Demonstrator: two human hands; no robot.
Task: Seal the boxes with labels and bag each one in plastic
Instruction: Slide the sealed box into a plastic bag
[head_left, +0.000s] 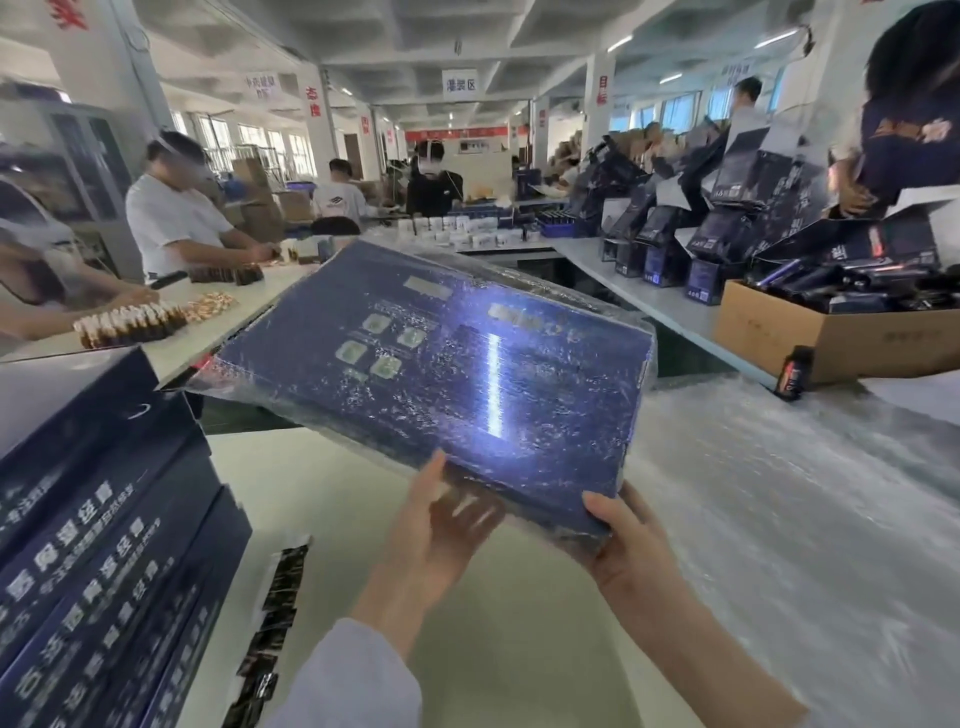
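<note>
A clear plastic bag (647, 338) encloses the blue box (441, 364), which is held in the air above the table (509, 649), printed face up and tilted. At the right a brown carton (831, 338) stands on another table, filled with dark packets (841, 291). At the left sits a stack of blue boxes (104, 519), with a strip of dark labels (270, 613) lying just beside it. A heap of clear plastic (779, 493) covers the table's right part. Both forearms reach forward. The left hand (441, 525) has its grip on the box's near edge, thumb on top and fingers beneath, blurred. The right hand (628, 545) clasps the near right corner likewise.
</note>
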